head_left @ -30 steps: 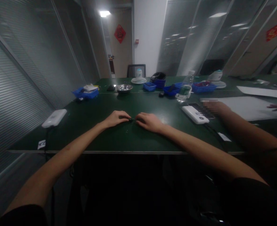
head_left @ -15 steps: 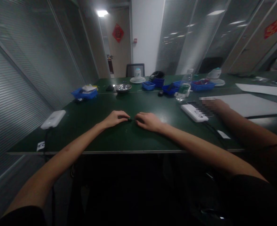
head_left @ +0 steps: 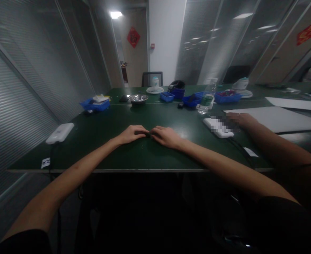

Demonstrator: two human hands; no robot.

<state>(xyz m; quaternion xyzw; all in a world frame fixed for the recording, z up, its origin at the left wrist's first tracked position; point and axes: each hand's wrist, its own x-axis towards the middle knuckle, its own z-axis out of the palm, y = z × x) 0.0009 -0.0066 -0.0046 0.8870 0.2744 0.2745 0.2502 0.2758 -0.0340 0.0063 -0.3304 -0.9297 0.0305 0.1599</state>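
Note:
My left hand (head_left: 132, 134) rests low over the green table (head_left: 113, 155), its thumb and fingers pinched together around a small dark piece (head_left: 148, 135). Only a bit of that piece shows, too small to name. Close against it, my right hand (head_left: 166, 136) lies with curled fingers, its fingertips meeting those of the left. What the right fingers hold is hidden behind them.
White devices with cables lie at left (head_left: 60, 133) and right, the right one partly blurred. A co-worker's hand (head_left: 246, 120) reaches in beside a white board (head_left: 274, 118). Farther back stand a metal bowl (head_left: 138, 100), blue trays (head_left: 95, 105) and a plastic bottle (head_left: 206, 100).
My left hand has moved slightly right, closing the gap between the fingertips. The dark piece, clearer before in the left fingers, is now mostly covered. My right hand stays nearly still.

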